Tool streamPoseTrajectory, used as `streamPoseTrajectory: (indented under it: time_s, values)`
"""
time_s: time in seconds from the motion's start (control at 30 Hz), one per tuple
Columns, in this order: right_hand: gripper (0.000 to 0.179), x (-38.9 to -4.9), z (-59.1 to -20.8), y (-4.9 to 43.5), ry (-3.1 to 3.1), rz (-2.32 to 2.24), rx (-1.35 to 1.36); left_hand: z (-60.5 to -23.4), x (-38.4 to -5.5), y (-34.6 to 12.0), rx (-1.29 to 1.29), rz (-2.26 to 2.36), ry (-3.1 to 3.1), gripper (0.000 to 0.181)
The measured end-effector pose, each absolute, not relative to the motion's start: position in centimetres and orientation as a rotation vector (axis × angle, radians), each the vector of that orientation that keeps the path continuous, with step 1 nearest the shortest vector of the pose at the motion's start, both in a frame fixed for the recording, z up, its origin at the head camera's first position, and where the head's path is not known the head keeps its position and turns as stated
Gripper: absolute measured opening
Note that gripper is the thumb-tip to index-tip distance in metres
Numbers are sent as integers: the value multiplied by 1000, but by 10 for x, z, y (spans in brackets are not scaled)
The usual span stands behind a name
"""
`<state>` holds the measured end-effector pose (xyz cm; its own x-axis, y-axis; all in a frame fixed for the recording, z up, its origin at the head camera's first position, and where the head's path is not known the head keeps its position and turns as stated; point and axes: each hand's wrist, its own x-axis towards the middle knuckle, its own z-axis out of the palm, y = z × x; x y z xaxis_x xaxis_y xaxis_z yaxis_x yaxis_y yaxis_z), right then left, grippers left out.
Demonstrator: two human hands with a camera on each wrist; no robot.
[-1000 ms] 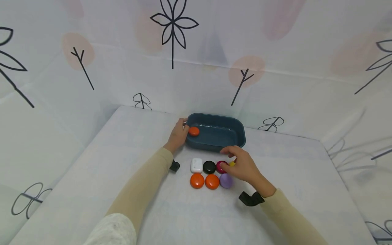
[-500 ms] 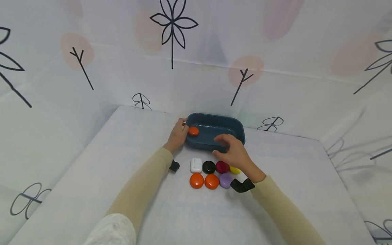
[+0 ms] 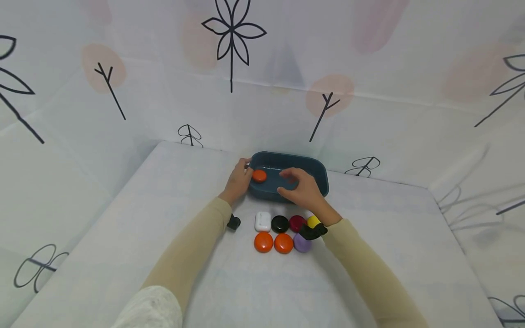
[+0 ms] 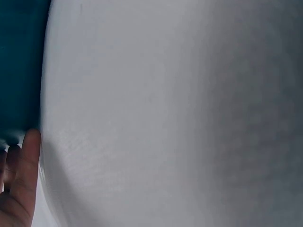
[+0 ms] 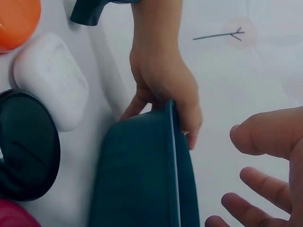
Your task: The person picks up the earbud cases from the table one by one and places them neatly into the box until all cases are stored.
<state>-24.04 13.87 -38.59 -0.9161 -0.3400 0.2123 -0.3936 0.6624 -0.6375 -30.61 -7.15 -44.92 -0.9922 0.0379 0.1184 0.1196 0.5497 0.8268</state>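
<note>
My left hand [image 3: 238, 183] holds the left end of a dark teal oblong tub [image 3: 313, 168]; in the right wrist view its fingers [image 5: 190, 120] reach over the rim. Inside the tub, at that end, lies a glossy round orange piece [image 3: 259, 176]. Over the tub's middle and right part hovers my right hand [image 3: 305, 190], thumb and fingers curved and spread apart with nothing between them. On the near side of the tub, a back row has a white rounded block [image 3: 263, 222], a black disc [image 3: 280, 224], a crimson disc [image 3: 297, 223] and a yellow disc [image 3: 313, 221].
A front row has two orange discs [image 3: 263, 242] and a purple disc [image 3: 302, 243]. A black wrist mount [image 3: 313, 231] on the right arm overlaps the purple and yellow ones. Behind the tub rises a white patterned cloth [image 3: 270, 109] close to its far side.
My right hand has moved from beside the crimson and yellow discs, forward and left, over the tub. The yellow disc came into fuller view, then was partly covered. My left hand stays put.
</note>
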Motion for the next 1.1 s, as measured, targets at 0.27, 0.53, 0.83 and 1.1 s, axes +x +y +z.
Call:
streamPoseTrajectory:
  time_s: [0.27, 0.53, 0.83, 1.1]
  values:
    - [41, -261, -394, 128, -2786, 1064, 621, -449, -307, -73, -154, -1443, -2694, 43]
    - [41, -277, -404, 117, -2846, 1127, 536, -448, -306, -72, -145, -1471, -2695, 44]
    - [45, -297, -416, 109, -2861, 1153, 504, -446, -306, -73, -174, -1539, -2663, 44]
    - [44, -311, -422, 101, -2869, 1139, 507, -445, -307, -74, -165, -1538, -2679, 45]
